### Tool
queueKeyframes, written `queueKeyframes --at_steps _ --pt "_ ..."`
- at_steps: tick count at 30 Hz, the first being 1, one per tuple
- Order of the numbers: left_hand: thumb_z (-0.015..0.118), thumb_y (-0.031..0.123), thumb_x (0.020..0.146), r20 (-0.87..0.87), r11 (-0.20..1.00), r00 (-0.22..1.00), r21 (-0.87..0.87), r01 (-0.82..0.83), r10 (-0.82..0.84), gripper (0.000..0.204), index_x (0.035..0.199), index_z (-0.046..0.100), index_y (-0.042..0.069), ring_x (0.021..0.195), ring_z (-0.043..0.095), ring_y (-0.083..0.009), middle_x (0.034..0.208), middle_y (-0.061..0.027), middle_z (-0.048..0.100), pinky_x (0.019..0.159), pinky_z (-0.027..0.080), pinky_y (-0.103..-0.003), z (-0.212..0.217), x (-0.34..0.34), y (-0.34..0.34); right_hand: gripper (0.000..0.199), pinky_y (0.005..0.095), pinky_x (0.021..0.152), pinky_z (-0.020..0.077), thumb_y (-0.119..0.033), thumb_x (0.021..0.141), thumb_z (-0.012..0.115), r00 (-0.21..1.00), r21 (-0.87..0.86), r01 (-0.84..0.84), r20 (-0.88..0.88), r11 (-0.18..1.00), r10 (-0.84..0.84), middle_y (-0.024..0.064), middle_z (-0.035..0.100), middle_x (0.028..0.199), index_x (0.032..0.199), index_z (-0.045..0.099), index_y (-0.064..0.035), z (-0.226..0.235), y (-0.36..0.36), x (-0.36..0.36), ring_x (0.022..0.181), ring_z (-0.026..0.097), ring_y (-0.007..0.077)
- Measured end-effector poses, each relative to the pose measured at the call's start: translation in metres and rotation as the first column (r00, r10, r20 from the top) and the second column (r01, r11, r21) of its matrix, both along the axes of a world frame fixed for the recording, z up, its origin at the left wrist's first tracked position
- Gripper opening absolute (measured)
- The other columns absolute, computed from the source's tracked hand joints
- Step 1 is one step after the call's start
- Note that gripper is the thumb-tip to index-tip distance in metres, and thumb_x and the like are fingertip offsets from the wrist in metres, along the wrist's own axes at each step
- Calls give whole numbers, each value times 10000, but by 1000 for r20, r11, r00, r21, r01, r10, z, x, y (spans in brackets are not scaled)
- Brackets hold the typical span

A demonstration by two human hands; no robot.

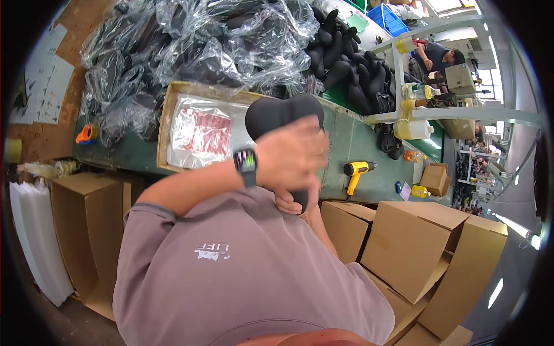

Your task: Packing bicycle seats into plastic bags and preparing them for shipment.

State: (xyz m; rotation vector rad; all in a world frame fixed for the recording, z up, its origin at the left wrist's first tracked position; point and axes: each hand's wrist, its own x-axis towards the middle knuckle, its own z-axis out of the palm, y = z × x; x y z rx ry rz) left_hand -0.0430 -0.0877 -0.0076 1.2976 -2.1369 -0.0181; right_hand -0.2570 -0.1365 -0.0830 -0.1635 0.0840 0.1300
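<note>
Black padded bicycle saddle (277, 112) held up close to the chest above a green workbench (352, 144): the left hand (291, 155), a smartwatch (246, 164) at its wrist, wraps the middle, while the right hand (288, 203) grips the narrow nose from beneath. A yellow heat gun (355, 172) lies to the right on the bench.

Bright, even daylight fills the scene, strongest from the windows (482, 81) at upper right. Glare glints off the plastic bags (190, 40). Fisheye bending curves the edges into a black rim; the raised left hand (291, 155) is slightly motion-blurred.
</note>
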Motion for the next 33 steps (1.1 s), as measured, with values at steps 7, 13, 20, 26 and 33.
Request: queueKeyframes --at_steps 7,13,20,26,33 --pt "517 423 1150 -171 586 564 340 -736 808 418 985 735 107 925 764 -428 949 -177 783 757 597 -576 -119 118 -30 980 256 384 375 -856 1067 387 985 16 156 -73 988 -155 107 537 798 1632 439 -57 33 52 -16 448 474 137" --pt "801 500 952 -2 431 697 787 -441 717 527 1235 748 59 1127 762 -440 1209 -233 793 974 607 -543 -325 17 -10 874 318 533 547 -686 1098 580 900 -521 247 -189 817 -392 155 670 938 1619 431 0 66 76 -33 529 577 169" --pt "668 298 1056 -20 406 592 746 -528 806 294 1172 761 45 1134 734 -425 1234 -234 741 964 604 -534 -408 -15 39 507 322 648 577 14 936 803 522 -963 -231 -242 137 -818 103 725 957 1388 573 -14 -10 58 -82 670 680 184" --pt "540 144 1043 -80 379 557 810 -447 826 254 1091 774 54 1078 747 -461 1157 -254 771 905 588 -564 -370 4 57 772 344 565 593 -107 966 851 543 -912 -218 -410 348 -733 117 735 981 1584 403 10 -96 44 -43 649 705 184" --pt "591 195 1042 -239 676 747 645 -355 620 223 1064 755 46 928 743 -483 998 -248 780 791 572 -589 -289 20 109 620 427 788 728 -52 1027 751 821 -608 30 -438 793 -367 165 688 1298 1548 417 -71 -124 27 70 1006 821 342"
